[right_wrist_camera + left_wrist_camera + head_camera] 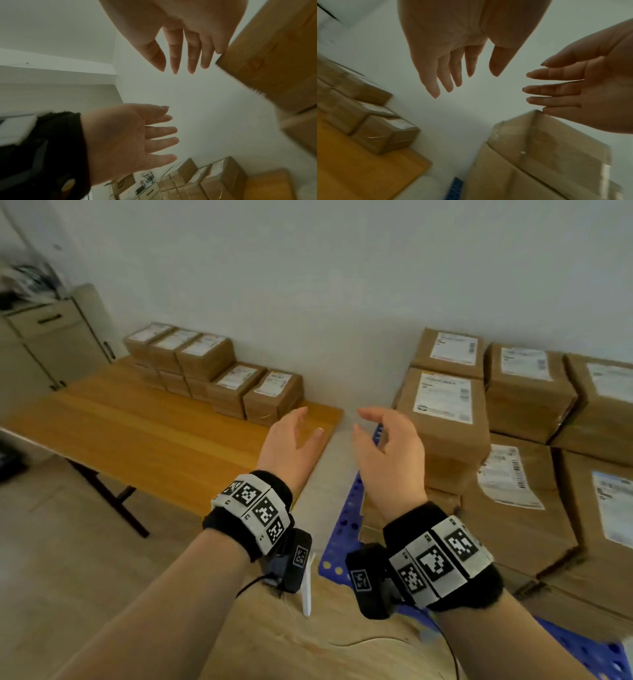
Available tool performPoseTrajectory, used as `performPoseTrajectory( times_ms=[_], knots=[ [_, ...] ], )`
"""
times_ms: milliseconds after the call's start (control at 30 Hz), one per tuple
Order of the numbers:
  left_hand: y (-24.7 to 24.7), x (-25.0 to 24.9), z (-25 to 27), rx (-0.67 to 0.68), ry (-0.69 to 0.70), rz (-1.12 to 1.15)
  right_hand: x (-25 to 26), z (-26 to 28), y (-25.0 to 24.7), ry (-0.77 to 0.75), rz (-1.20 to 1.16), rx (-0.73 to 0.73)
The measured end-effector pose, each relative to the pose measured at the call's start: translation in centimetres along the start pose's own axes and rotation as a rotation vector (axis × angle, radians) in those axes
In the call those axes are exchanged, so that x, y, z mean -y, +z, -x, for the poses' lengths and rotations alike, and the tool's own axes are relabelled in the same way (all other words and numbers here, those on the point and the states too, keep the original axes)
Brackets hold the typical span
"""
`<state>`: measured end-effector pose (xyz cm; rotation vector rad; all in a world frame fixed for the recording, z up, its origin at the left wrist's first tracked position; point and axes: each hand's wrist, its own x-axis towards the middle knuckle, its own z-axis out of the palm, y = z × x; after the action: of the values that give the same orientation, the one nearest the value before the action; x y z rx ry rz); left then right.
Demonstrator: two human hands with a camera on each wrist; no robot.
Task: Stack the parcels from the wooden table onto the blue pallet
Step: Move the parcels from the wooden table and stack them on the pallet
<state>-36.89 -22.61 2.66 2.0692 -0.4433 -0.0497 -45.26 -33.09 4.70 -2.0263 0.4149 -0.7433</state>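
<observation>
Hands (291, 440) (390, 453) empty, fingers (447, 81) loosely spread; between loads. Next: reach for nearest brown cardboard parcel (274, 395) on wooden desk (147, 433).

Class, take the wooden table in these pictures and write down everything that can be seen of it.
The wooden table has a flat, orange-brown top of long planks, with dark legs under its near edge. It stands against the white wall, left of the blue pallet. Brown labelled parcels sit along its far edge, some stacked. The left hand hovers open above its right end.
</observation>
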Motion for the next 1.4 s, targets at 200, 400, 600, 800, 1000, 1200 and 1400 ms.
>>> performPoseTrajectory(
  times_ms=[200,400,600,800,1000,1200,1400],
  knots=[
    [-6.4,6.2,-2.2,-0.053,-0.070,-0.005,2.5,-1.0,7.5,-0.073,0.028,-0.040],
    [-13.3,11.6,-6.8,0.040,-0.030,-0.045,4.7,-3.4,16.9,0.054,0.028,-0.027],
    [-16.8,15.0,-11.7,0.085,-0.022,-0.061,4.3,-6.1,22.6,0.162,0.061,-0.007],
    [-16.1,17.2,-18.1,0.132,-0.041,-0.046,1.4,-11.2,25.9,0.299,0.027,0.007],
    [-13.2,19.1,-27.0,0.218,-0.072,-0.142,-3.9,-18.7,29.9,0.529,-0.055,-0.002],
    [-9.1,22.0,-34.7,0.344,-0.182,-0.208,-9.5,-24.7,34.0,0.785,-0.165,0.024],
    [-5.4,24.6,-38.0,0.433,-0.231,-0.231,-13.9,-27.2,37.8,0.869,-0.194,0.070]
  ],
)
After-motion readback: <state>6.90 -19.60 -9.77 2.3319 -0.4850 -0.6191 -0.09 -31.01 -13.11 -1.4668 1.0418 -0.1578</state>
